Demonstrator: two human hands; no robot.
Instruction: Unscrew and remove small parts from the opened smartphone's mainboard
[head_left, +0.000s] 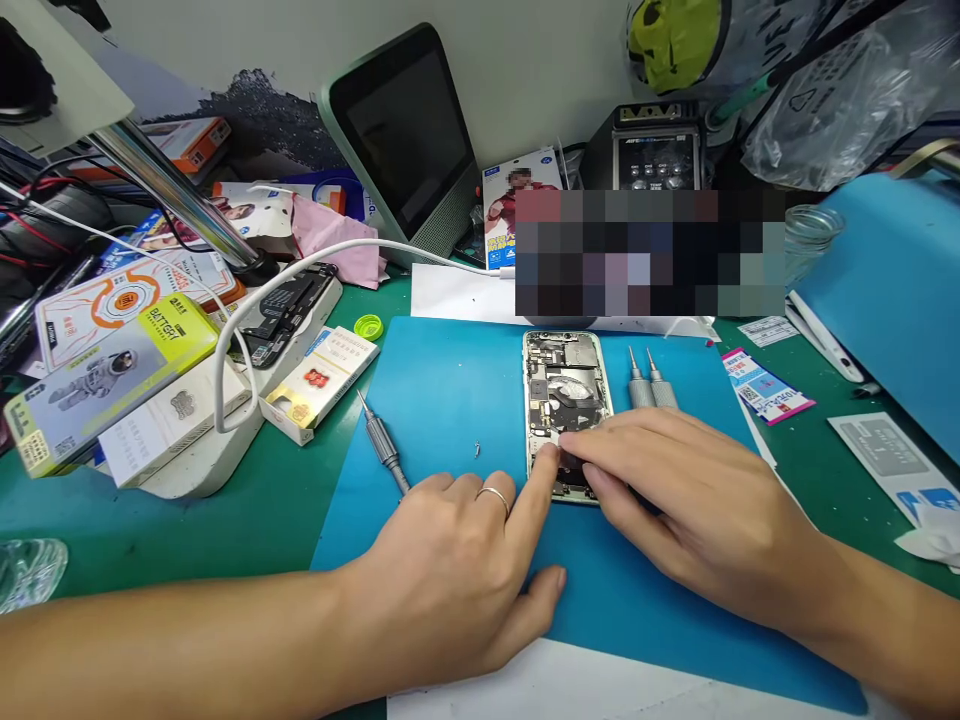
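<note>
An opened phone [564, 385] lies face-up on the blue mat [442, 400], its boards and metal shields exposed. My left hand [457, 560], with a ring on one finger, lies on the mat; its index finger reaches to the phone's lower left edge. My right hand [697, 500] lies flat over the phone's lower end, fingers together and pressing on the inside. What is under the fingertips is hidden. A grey screwdriver [384, 445] lies just left of my left hand, and two more screwdrivers [651, 385] lie right of the phone. A tiny screw [478, 450] lies loose on the mat.
Boxes and a battery pack [112, 380] crowd the left side with a white cable [247, 310] and another opened phone [289, 305]. A small screen [405, 130] stands at the back. A blue sheet [892, 290] and labels [761, 385] lie at right.
</note>
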